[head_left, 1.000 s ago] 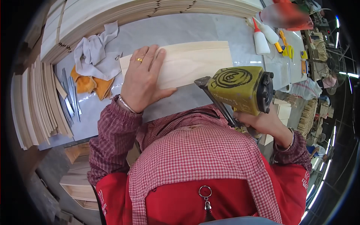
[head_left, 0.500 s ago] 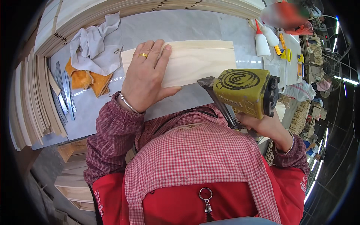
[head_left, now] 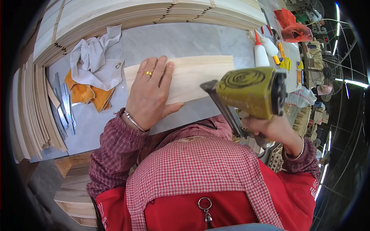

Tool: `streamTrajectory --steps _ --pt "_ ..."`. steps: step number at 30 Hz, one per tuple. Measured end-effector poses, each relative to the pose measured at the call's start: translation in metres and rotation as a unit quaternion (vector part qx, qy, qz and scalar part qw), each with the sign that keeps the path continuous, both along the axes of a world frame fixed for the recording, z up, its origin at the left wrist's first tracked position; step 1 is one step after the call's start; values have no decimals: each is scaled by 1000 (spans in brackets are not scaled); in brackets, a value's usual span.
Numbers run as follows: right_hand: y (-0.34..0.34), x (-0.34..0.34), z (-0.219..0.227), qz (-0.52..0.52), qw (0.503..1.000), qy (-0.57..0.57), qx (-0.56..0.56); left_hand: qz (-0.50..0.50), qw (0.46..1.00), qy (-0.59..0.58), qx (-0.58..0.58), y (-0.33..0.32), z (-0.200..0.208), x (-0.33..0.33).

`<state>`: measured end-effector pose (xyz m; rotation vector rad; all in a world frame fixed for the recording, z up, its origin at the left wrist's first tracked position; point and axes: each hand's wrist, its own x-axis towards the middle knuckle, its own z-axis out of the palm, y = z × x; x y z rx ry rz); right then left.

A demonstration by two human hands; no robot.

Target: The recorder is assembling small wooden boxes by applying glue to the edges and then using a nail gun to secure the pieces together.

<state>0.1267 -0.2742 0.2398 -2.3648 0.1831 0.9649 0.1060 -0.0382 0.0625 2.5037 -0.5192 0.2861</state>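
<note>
Cream rectangular wooden board (head_left: 202, 79): flat on our grey marbled tabletop (head_left: 169, 38).
Left hand (head_left: 149, 90): palm down on it, thumb (head_left: 174, 109) spread; we should press firmly.
Right hand (head_left: 271, 129): wrapped around our boxy olive-yellow nail gun (head_left: 244, 90); we should square its dark nose (head_left: 209, 85).

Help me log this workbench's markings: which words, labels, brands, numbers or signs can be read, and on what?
None is clear enough to quote.
Yellow-green nail gun, in the right hand: dark swirl on top, no word; any side marking too blurred.
Red jacket: white print at both shoulders, too small.
White squeeze bottles: no lettering visible.
</note>
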Motion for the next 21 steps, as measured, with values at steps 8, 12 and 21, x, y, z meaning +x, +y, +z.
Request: streamTrajectory --steps 8,12,21 --pt "33 50 -7 -5 999 -1 48 -6 1000 6 3 0 2 0" --pt "44 62 -11 16 999 22 32 -4 1000 30 2 1 1 -1" --pt "56 67 -10 26 999 21 11 -5 999 33 0 1 1 1"
